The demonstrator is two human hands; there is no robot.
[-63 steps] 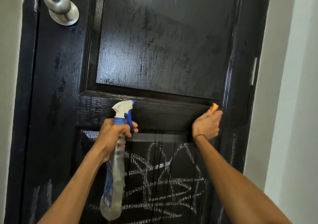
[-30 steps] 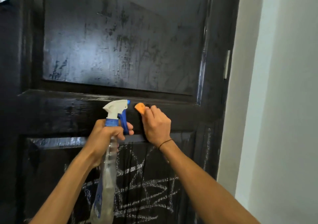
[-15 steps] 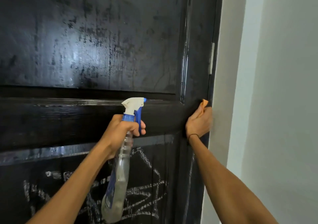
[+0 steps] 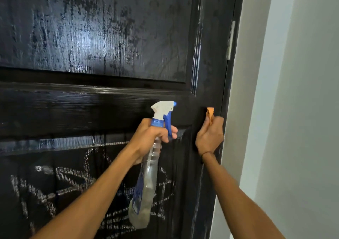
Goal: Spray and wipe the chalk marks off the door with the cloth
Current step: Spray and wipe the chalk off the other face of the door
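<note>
Pale grey wall [image 4: 302,92] runs down the right of my view, beside the black door [image 4: 110,37], whose upper panel shines wet. My left hand [image 4: 148,138] grips the neck of the spray bottle [image 4: 146,183], one finger on its blue trigger. My right hand [image 4: 210,136] clutches the orange cloth [image 4: 210,113] and presses it to the door's right edge. Chalk marks [image 4: 64,183] cover the lower panel, below both hands.

Dim, soft light. Pale glare sheens the wet black door [image 4: 88,42]. Slight motion blur throughout, and edges bow.
</note>
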